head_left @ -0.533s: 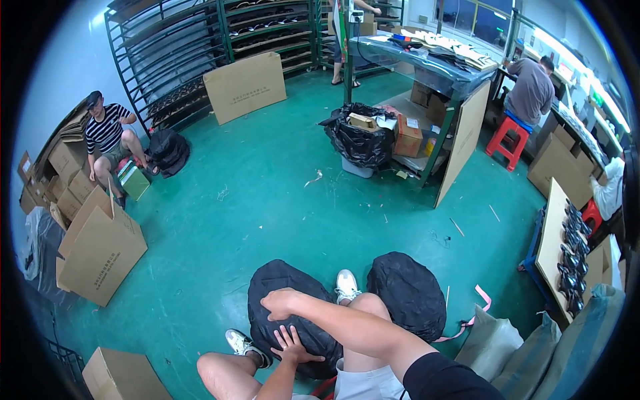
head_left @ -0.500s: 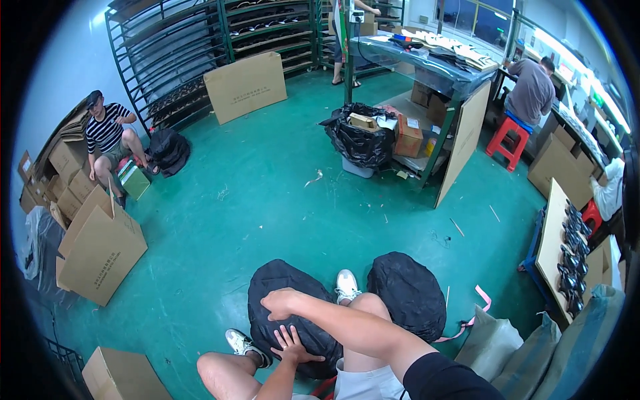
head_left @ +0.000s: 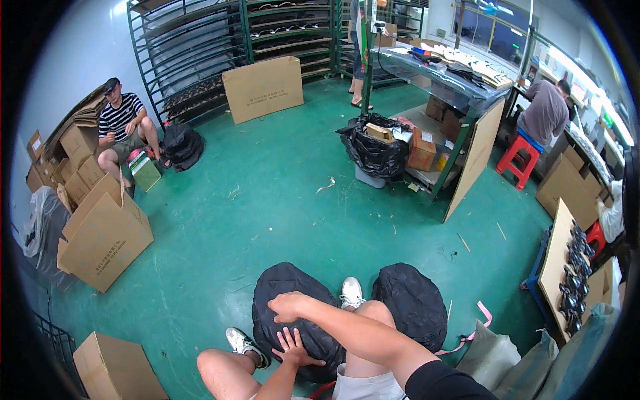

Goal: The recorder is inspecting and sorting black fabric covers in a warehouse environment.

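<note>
Green workshop floor (head_left: 280, 200). At lower centre, my left hand (head_left: 291, 348) lies flat, fingers spread, on the black plastic bag (head_left: 283, 293); my right hand (head_left: 288, 307) grips its top.

Brown cardboard boxes (head_left: 107, 237) along walls

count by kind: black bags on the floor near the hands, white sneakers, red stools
Black bags: 2 — one under both hands, one to its right
White sneakers: 2
Red stools: 1
Total: 5
</note>
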### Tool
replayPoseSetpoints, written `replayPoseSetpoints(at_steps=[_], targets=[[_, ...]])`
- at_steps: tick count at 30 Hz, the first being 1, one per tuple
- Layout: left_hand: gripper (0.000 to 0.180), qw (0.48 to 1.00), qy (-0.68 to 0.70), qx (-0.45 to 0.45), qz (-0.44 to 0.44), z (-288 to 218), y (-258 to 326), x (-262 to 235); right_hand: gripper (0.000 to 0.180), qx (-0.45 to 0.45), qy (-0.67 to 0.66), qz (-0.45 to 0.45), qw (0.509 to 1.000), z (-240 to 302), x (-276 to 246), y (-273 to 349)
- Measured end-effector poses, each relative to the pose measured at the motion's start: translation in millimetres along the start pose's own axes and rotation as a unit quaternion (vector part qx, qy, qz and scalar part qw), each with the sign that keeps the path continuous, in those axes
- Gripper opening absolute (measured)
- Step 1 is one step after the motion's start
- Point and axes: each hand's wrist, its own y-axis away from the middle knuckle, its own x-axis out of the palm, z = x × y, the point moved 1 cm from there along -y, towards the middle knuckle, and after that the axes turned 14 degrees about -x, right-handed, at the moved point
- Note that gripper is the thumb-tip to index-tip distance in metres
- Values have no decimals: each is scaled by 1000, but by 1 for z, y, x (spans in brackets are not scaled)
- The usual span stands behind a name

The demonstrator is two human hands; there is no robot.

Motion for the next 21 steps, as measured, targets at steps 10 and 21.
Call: replayPoseSetpoints(at_steps=[10,21], targets=[[166,1000,7,18,-3,1,-7,4,40,-5,-9,-15,1000,0,0,1],[167,1000,0,10,3,0,-6,4,40,1,-8,-6,1000,0,2,0]])
